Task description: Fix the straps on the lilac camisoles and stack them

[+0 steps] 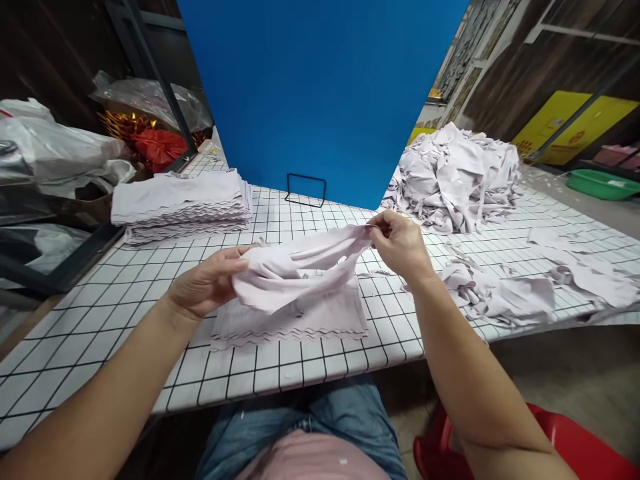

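Pale lilac cloth (273,283) runs lengthwise between our left hand (207,281) and right hand (399,244), both pinching it, above wavy-edged fabric (300,323).

Soft, creased, matt pale cloth (265,275) meets our smooth gridded table cover (393,340); around us we see a smooth, matt blue board (325,87), metal-looking black wire stand (306,177), crinkled, glossy plastic bags (65,141), shiny golden foil (123,127) and smooth red plastic seat (565,437).

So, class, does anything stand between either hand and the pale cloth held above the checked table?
Nothing visible does: the left hand and right hand each grip the cloth directly, with flat fabric beneath it.
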Motion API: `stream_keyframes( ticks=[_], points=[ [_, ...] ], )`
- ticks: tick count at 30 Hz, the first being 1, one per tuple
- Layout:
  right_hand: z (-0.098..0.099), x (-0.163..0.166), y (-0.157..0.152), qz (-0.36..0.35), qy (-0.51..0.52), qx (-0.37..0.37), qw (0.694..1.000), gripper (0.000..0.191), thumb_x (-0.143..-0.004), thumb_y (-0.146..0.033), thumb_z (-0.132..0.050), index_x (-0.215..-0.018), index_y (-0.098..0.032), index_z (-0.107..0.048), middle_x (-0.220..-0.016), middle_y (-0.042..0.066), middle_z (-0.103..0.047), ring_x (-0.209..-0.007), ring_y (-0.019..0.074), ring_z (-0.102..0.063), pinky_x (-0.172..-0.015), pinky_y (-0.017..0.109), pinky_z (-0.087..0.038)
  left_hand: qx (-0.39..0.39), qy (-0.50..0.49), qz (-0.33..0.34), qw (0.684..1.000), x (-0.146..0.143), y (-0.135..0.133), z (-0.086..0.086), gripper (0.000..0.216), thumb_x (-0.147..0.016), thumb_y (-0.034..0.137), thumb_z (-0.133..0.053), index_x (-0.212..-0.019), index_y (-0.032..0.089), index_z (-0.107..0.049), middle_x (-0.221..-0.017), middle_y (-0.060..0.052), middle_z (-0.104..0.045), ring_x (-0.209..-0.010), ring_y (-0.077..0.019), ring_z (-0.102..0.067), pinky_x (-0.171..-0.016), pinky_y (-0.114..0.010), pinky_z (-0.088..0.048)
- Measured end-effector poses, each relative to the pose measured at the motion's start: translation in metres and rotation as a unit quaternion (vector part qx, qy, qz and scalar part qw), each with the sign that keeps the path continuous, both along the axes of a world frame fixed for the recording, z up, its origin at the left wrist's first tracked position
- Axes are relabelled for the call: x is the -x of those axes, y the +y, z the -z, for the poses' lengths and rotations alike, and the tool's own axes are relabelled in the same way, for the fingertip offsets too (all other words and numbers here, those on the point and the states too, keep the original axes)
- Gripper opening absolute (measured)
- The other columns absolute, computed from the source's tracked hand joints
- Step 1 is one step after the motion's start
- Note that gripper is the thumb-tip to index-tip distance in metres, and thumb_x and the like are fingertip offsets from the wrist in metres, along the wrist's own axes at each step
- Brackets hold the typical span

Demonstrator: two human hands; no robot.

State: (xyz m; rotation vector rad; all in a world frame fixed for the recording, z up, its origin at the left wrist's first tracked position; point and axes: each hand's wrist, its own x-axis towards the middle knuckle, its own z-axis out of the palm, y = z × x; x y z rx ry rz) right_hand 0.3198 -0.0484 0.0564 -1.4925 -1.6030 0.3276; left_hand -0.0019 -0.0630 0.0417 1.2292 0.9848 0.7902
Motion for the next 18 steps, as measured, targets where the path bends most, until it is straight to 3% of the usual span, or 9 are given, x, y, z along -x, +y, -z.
stream_keyframes(
  ticks=[3,6,8,10,12,14,16,18],
  points=[
    [0.007,-0.004,0.007,-0.001,-0.002,0.018,1.000,0.013,-0.077,-0.018,-0.052,-0.081,-0.018,-0.064,-0.068,0.001,-0.063,-0.058,0.0133,-0.054,-0.054,0.027,-0.043,-0.029,0.036,-0.024,0.999,0.007,0.008,-0.002,0.038,-0.066,0.046,-0.070,-0.092,0.020,-0.061,-0.084,-0.006,-0.067,-0.071,-0.0196,-0.063,-0.060,-0.028,-0.050],
    [0.007,-0.007,0.023,0.007,-0.046,-0.009,0.999,0.014,-0.077,-0.015,-0.052,-0.080,-0.018,-0.064,-0.066,0.001,-0.062,-0.059,0.0140,-0.054,-0.058,0.029,-0.044,-0.103,0.181,-0.065,0.976,0.009,0.023,-0.013,0.040,-0.064,0.043,-0.074,-0.090,0.017,-0.060,-0.082,-0.005,-0.066,-0.072,-0.0188,-0.062,-0.065,-0.031,-0.051],
    [-0.001,-0.008,0.039,0.024,-0.090,-0.054,0.994,0.015,-0.076,-0.012,-0.052,-0.080,-0.017,-0.065,-0.068,0.001,-0.061,-0.062,0.0145,-0.054,-0.062,0.030,-0.044,-0.197,0.329,-0.125,0.915,0.010,0.035,-0.029,0.043,-0.068,0.042,-0.069,-0.096,0.010,-0.063,-0.090,-0.007,-0.066,-0.084,-0.0216,-0.063,-0.077,-0.038,-0.051],
    [-0.016,-0.009,0.054,0.044,-0.128,-0.103,0.985,0.018,-0.075,-0.008,-0.051,-0.081,-0.017,-0.065,-0.072,0.002,-0.061,-0.066,0.0147,-0.054,-0.065,0.031,-0.044,-0.294,0.453,-0.200,0.818,0.010,0.045,-0.054,0.044,-0.078,0.037,-0.060,-0.106,0.003,-0.064,-0.103,-0.007,-0.064,-0.101,-0.0250,-0.061,-0.090,-0.043,-0.045],
    [-0.035,-0.010,0.064,0.061,-0.152,-0.152,0.975,0.021,-0.076,-0.006,-0.049,-0.084,-0.016,-0.065,-0.076,0.003,-0.061,-0.070,0.0142,-0.054,-0.068,0.031,-0.045,-0.359,0.504,-0.263,0.740,0.011,0.051,-0.082,0.046,-0.081,0.034,-0.054,-0.110,0.000,-0.064,-0.107,-0.002,-0.062,-0.111,-0.0264,-0.058,-0.096,-0.042,-0.040],
    [-0.051,-0.010,0.062,0.070,-0.162,-0.201,0.964,0.021,-0.079,-0.006,-0.048,-0.086,-0.016,-0.066,-0.077,0.003,-0.060,-0.070,0.0131,-0.053,-0.069,0.030,-0.044,-0.398,0.523,-0.303,0.691,0.013,0.051,-0.104,0.044,-0.081,0.031,-0.050,-0.109,0.001,-0.066,-0.099,0.002,-0.060,-0.109,-0.0250,-0.059,-0.094,-0.038,-0.040],
    [-0.058,-0.010,0.047,0.061,-0.169,-0.229,0.957,0.018,-0.082,-0.010,-0.051,-0.087,-0.017,-0.067,-0.076,0.002,-0.060,-0.068,0.0125,-0.052,-0.066,0.030,-0.044,-0.393,0.529,-0.319,0.681,0.017,0.044,-0.110,0.043,-0.078,0.027,-0.047,-0.109,0.004,-0.068,-0.089,0.004,-0.057,-0.101,-0.0226,-0.063,-0.087,-0.033,-0.042],
    [-0.048,-0.010,0.021,0.025,-0.175,-0.209,0.962,0.011,-0.085,-0.017,-0.057,-0.087,-0.019,-0.067,-0.075,0.001,-0.060,-0.065,0.0128,-0.052,-0.063,0.030,-0.045,-0.345,0.535,-0.310,0.706,0.025,0.031,-0.093,0.045,-0.074,0.024,-0.047,-0.111,0.010,-0.068,-0.081,0.005,-0.055,-0.090,-0.0191,-0.065,-0.079,-0.029,-0.044]
  ],
)
